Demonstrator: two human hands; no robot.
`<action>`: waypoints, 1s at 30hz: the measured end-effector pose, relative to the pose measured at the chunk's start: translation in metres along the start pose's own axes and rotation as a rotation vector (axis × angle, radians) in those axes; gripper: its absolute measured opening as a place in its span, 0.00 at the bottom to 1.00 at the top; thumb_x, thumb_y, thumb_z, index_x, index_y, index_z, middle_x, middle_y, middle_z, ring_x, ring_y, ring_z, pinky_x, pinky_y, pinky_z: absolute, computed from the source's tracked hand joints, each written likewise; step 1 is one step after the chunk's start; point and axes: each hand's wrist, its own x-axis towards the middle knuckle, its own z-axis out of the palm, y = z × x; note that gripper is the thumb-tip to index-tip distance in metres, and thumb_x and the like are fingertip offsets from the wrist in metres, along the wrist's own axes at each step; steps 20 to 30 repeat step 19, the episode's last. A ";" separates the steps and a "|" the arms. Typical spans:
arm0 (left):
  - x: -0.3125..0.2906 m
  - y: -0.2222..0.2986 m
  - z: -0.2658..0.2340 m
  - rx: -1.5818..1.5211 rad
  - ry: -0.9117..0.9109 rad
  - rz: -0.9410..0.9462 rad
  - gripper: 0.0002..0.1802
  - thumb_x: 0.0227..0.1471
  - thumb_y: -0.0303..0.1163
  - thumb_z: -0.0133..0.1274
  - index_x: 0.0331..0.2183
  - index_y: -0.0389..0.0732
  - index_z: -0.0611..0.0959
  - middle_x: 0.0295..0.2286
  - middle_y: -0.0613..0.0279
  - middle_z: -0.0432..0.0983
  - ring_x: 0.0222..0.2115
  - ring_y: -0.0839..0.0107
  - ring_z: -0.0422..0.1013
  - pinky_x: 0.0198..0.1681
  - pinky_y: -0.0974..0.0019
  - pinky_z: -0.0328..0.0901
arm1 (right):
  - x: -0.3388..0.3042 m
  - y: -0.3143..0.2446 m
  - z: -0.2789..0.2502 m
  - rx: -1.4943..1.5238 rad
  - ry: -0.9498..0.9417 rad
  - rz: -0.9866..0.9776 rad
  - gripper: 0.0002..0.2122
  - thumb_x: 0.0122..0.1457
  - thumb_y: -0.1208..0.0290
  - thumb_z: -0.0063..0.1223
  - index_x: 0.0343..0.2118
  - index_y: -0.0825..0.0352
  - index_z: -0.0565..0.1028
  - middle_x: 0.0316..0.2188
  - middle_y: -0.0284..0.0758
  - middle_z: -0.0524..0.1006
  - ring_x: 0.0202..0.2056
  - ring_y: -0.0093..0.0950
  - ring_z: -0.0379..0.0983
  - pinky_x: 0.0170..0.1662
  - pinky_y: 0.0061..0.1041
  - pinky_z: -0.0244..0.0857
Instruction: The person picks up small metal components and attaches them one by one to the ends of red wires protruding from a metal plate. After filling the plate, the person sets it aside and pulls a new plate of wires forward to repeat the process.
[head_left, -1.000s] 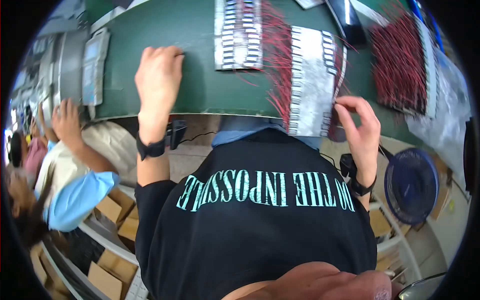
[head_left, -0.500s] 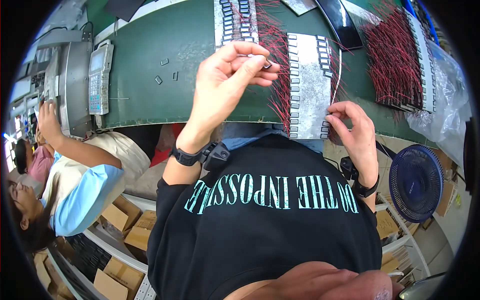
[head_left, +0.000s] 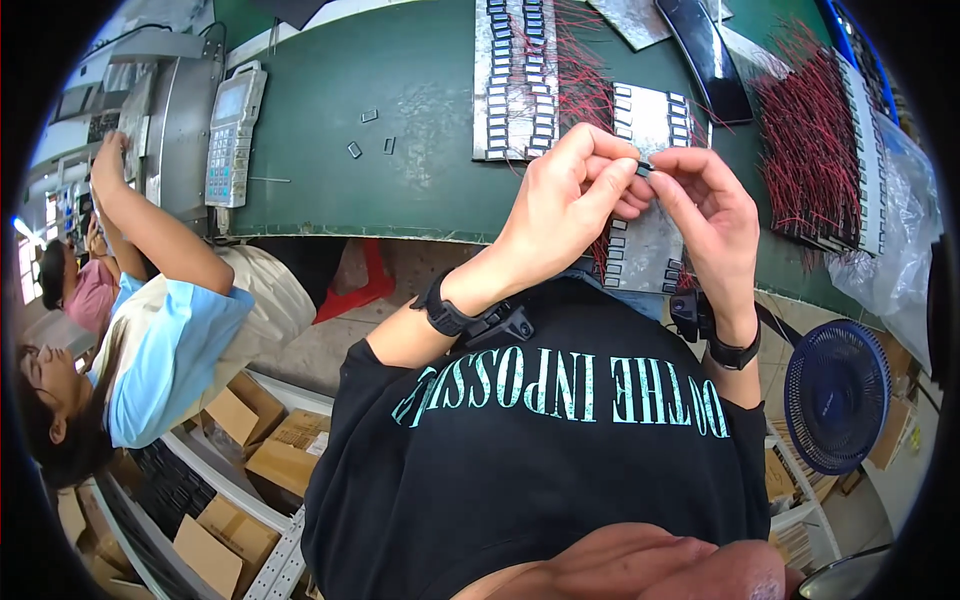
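Above a metal plate, my two hands meet at the fingertips. A small black rectangular part is pinched between the thumb and finger of my left hand. The closed thumb and forefinger of my right hand grip its other end. Rows of small black-framed pieces with thin red wires line both long edges of this plate, and my hands cover its middle. Just left of it lies a second metal plate, bearing similar rows of framed pieces.
Three loose black frames lie on the green table. A keypad device stands farther left. At right are a phone, a thick stack of red-wired pieces and a blue fan. Another person works at far left.
My right hand has left the plate's near right edge and come up to my left hand, closing on the small part. The whole scene has shifted slightly right and down.
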 end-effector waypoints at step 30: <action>0.004 -0.003 -0.014 -0.113 -0.101 -0.172 0.11 0.67 0.29 0.43 0.45 0.31 0.69 0.40 0.45 0.76 0.39 0.62 0.79 0.40 0.64 0.78 | 0.021 0.020 -0.003 0.078 -0.189 0.073 0.09 0.62 0.78 0.55 0.45 0.70 0.74 0.37 0.29 0.77 0.38 0.15 0.73 0.43 0.15 0.69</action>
